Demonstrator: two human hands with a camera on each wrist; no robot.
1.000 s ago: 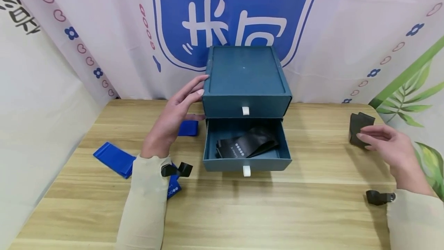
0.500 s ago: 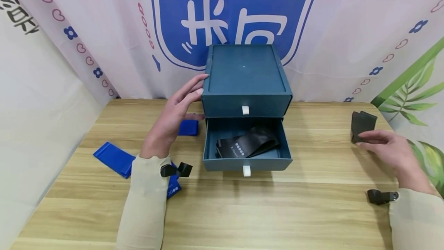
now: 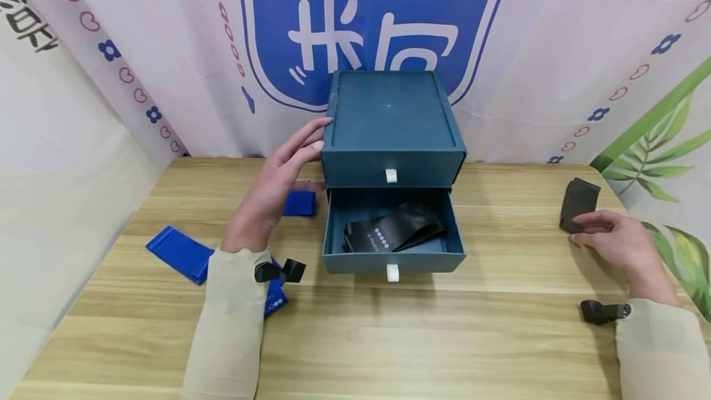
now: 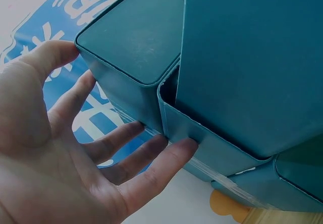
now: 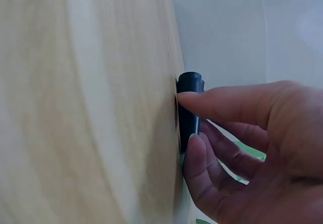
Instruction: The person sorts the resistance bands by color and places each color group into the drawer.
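In the head view, my left hand [image 3: 272, 187] touches the left side of a dark teal two-drawer box [image 3: 394, 110]. The left wrist view shows its fingers [image 4: 156, 171] spread along the box's side wall. The lower drawer [image 3: 391, 263] is pulled out. Inside lies a folded black band [image 3: 383, 233] marked "X-Heavy", apparently an exercise band. Far to the right, my right hand [image 3: 616, 242] pinches the near end of another folded black band [image 3: 580, 201] at the tabletop. Thumb and fingers [image 5: 222, 103] meet its rolled edge in the right wrist view.
Folded blue bands lie on the wooden table [image 3: 444, 338]: one blue band [image 3: 180, 255] at left, another blue band [image 3: 300, 204] behind my left hand, and a third blue band [image 3: 274, 298] partly under the left sleeve. A printed curtain [image 3: 555, 48] hangs behind the box.
My right hand has shifted slightly toward the near side at the black band, whose angle has changed a little. My left hand and the open drawer stay as they were.
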